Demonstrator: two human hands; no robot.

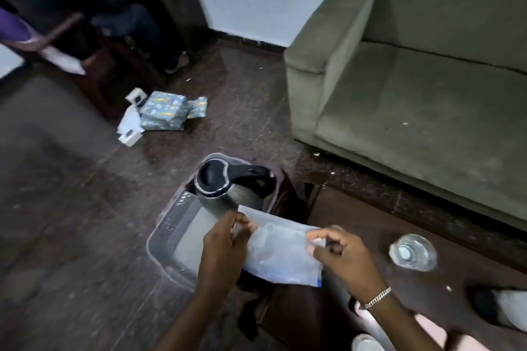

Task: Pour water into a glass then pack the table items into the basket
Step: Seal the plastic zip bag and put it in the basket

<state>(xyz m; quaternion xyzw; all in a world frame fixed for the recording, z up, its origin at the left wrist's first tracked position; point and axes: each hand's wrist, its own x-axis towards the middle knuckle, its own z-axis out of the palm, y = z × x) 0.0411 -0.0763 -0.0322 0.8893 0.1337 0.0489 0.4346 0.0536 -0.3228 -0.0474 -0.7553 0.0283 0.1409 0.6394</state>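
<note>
A clear plastic basket (164,239) stands on the floor left of a dark wooden table (370,216). A steel kettle (225,188) with a black lid and handle stands upright in the basket's far end. Both hands hold a flat, pale blue plastic pouch (282,251) above the basket's right rim. My left hand (225,253) pinches its left edge, my right hand (342,256) grips its right edge. A clear glass (413,251) stands on the table to the right of my right hand.
A green sofa (413,80) fills the right side behind the table. Wrapped packets and small white boxes (159,114) lie on the dark floor beyond the basket. Another person (85,8) sits at the far left by a dark cabinet (182,8).
</note>
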